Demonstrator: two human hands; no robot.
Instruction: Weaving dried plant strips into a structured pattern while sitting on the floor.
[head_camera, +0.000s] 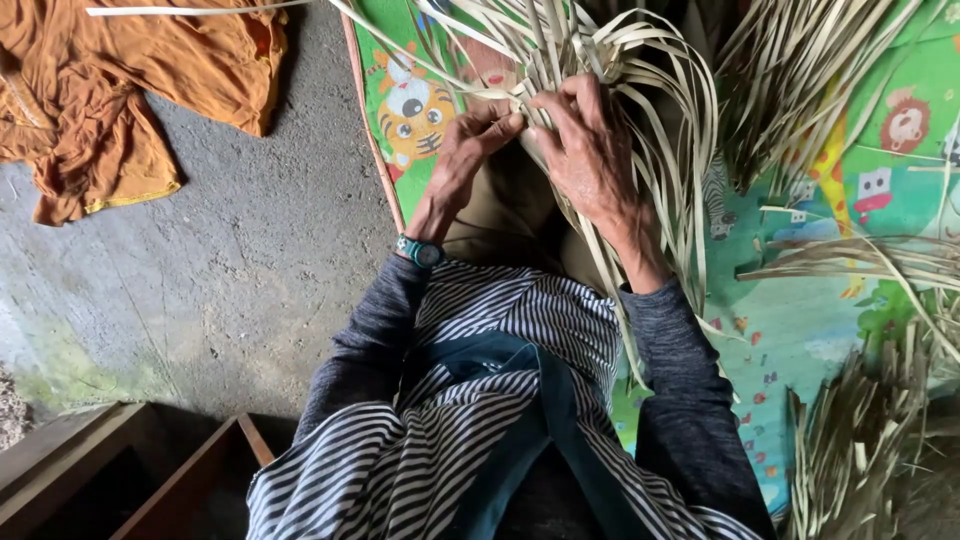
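Observation:
A half-woven piece of pale dried leaf strips (560, 45) lies in front of me on a colourful play mat (800, 320), its loose ends curving down to the right. My left hand (470, 140) pinches strips at the woven edge, fingertips closed on them. My right hand (585, 145) lies over the weave just beside it, fingers pressed on the strips. The two hands almost touch. A teal watch (418, 251) sits on my left wrist. My sleeves are grey, over a striped garment.
An orange cloth (130, 90) lies crumpled on the concrete floor (230, 270) at the upper left. Bundles of loose leaf strips (860, 440) are heaped along the right side. Wooden box edges (190, 480) stand at the lower left.

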